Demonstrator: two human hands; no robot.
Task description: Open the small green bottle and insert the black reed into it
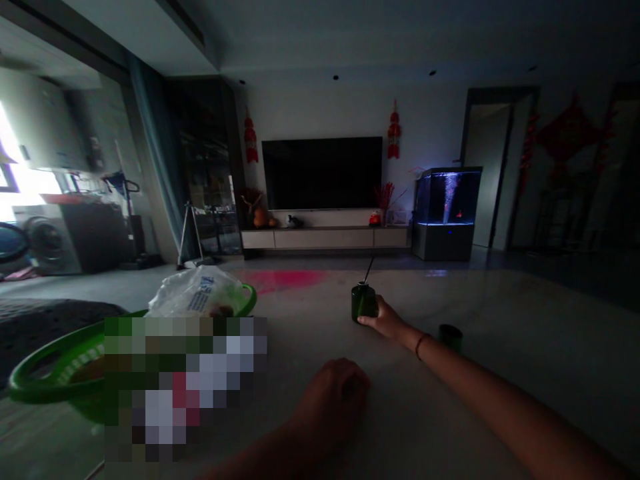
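Right hand (384,320) has fingers wrapped around one upright dark green bottle (363,301), one black stick (369,271) tilting up-right from its neck; left hand (332,393) closed on surface (310,320); one green cap (451,337) near right wrist.

A thin red bracelet (419,347) rings the right wrist (409,335).

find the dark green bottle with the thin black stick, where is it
The dark green bottle stands right of centre in the head view, against the fingers of the right hand, with a small dark green container off to its right.
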